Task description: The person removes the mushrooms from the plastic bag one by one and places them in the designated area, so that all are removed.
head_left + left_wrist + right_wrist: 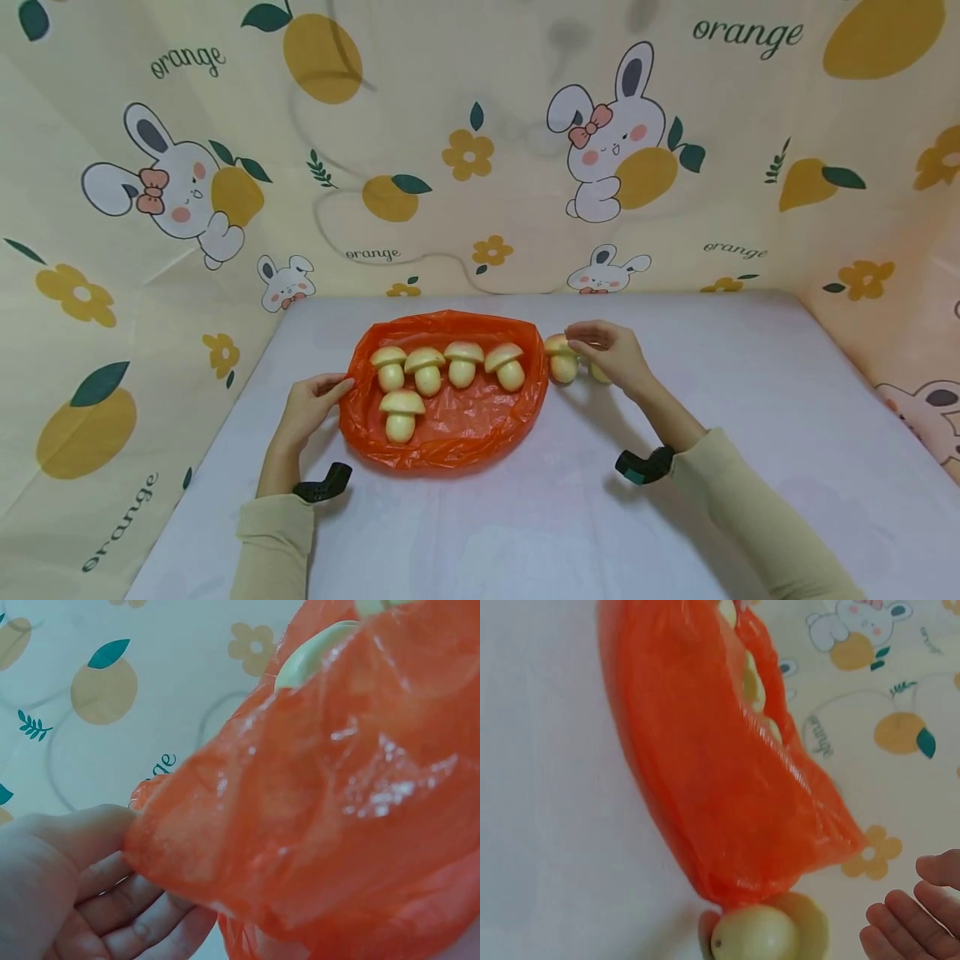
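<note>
An orange-red plastic bag (457, 454) lies spread with its mouth up, and several toy mushrooms (463, 367) with pale stems and yellowish caps rest inside. At its left rim my left hand (311, 404) pinches the plastic between thumb and fingers, as the left wrist view shows too. My right hand (617, 354) is held over the table right of the bag, fingers loosely extended and holding nothing. Beside the bag's right rim stands another mushroom (562, 367), near those fingertips. One more mushroom (598, 373) is partly hidden behind the right hand.
A white-covered table (480, 533) carries everything. Behind it and at both sides hangs a cream cloth (420, 100) printed with rabbits and oranges. A black wrist camera (324, 483) sits on the left wrist, another black camera (643, 467) on the right.
</note>
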### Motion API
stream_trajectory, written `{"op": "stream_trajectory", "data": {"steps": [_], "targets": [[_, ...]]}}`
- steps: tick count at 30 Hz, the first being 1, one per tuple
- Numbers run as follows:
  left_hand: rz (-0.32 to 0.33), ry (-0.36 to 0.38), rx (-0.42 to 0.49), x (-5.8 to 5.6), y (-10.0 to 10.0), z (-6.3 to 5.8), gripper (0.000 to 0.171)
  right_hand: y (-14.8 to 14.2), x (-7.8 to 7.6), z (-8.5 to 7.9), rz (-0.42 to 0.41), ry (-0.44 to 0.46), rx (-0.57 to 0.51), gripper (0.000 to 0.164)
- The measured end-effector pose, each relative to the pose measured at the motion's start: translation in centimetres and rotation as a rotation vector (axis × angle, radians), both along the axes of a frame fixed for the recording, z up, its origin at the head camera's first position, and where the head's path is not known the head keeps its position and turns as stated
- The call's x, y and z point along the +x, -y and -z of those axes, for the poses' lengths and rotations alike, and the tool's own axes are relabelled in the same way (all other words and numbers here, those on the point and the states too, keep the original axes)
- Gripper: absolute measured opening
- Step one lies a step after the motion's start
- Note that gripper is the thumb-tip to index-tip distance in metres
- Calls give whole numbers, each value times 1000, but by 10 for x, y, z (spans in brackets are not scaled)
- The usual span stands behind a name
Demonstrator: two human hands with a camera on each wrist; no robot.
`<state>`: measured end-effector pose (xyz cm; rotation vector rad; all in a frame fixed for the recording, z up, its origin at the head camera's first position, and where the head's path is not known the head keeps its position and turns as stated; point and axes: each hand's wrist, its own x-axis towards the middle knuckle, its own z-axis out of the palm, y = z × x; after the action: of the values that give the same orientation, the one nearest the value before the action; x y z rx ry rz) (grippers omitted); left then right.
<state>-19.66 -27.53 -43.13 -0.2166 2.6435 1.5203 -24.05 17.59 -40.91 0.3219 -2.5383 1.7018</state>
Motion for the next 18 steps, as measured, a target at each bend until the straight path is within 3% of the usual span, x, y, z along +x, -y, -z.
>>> {"op": "stream_trajectory", "data": {"steps": [6, 12, 18], "targets": [[-2, -15, 2, 0, 1, 0, 48, 9, 11, -5, -12, 1, -3, 31], [-8, -12, -6, 1, 1, -1, 50, 25, 21, -5, -84, -50, -72, 29], [-10, -16, -13, 1, 2, -1, 49, 46, 31, -3, -163, -13, -146, 26]]}}
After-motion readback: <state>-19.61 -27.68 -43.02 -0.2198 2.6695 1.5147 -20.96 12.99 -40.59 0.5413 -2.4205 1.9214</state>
